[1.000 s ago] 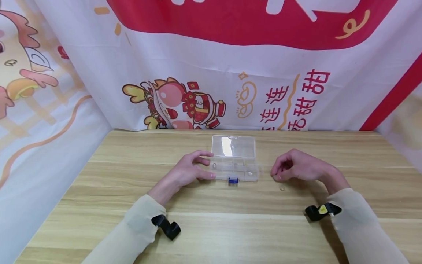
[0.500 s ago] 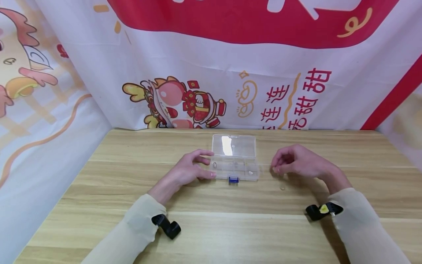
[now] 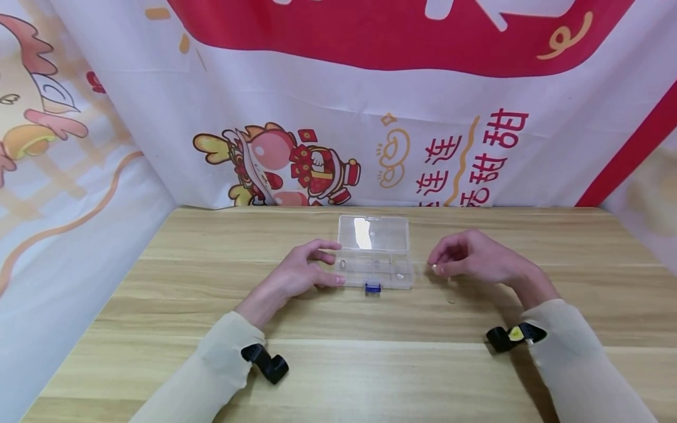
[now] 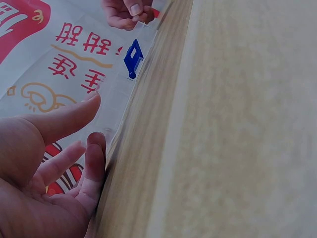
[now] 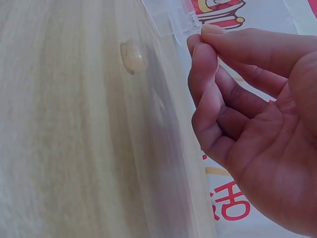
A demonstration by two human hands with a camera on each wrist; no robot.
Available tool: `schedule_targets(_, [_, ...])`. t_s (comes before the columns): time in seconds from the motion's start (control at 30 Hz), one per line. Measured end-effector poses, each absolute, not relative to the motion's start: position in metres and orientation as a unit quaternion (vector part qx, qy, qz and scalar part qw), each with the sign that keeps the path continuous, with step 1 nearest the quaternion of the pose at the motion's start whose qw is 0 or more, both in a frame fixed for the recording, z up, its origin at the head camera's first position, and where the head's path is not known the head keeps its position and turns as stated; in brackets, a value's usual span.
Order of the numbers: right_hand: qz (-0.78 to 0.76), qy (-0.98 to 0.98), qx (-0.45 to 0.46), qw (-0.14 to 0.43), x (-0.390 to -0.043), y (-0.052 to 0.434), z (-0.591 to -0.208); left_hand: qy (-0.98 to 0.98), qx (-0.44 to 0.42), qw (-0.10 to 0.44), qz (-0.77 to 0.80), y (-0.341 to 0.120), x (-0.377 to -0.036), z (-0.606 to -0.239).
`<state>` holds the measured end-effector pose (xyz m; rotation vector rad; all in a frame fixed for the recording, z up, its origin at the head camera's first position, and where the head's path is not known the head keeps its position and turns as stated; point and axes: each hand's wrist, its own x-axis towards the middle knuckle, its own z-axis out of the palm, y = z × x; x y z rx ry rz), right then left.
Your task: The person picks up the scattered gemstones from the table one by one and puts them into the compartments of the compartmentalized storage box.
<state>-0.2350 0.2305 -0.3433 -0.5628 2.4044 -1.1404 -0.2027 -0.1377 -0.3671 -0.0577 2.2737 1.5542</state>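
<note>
On the near stretch of the wooden table (image 3: pixel 338 364), pale and matte with a long straight grain, my two cream sleeves come in, each with a black camera mount strapped at the wrist. A little further out, a small clear bead (image 3: pixel 451 301) lies alone on the wood below my right hand (image 3: pixel 471 258); the right wrist view shows it as a smooth, glassy, rounded drop.

Over the last second my right hand has risen from just above that bead and drifted left toward the clear plastic organizer box (image 3: pixel 375 258). Its fingers are curled, thumb and forefinger pressed tip to tip, and a tiny pale thing seems pinched between them, though it is too small for me to be sure. I judge this as a bead on its way to a compartment, with the loose one left to fetch.

My left hand (image 3: pixel 301 273) has not shifted: fingers nearly straight, thumb and fingertips resting against the box's left end, steadying it without gripping.

The box is rigid, transparent and shallow, split by thin walls into small cells, a few holding clear beads. A blue latch (image 3: pixel 372 287) sits on its near edge; the lid lies open flat behind.

Furthest back hangs a creased fabric banner (image 3: pixel 370 117), white and red with cartoon figures.
</note>
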Motion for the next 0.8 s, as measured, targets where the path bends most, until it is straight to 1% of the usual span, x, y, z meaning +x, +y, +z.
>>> schedule_targets(0.37, [-0.416, 0.862, -0.198, 0.212, -0.233, 0.225, -0.340, 0.809, -0.019, 0.192, 0.555, -0.138, -0.202, -0.366])
schedule_targets(0.8, [-0.418, 0.867, -0.202, 0.179, -0.231, 0.212, -0.339, 0.807, -0.020, 0.195, 0.556, -0.138, -0.202, -0.365])
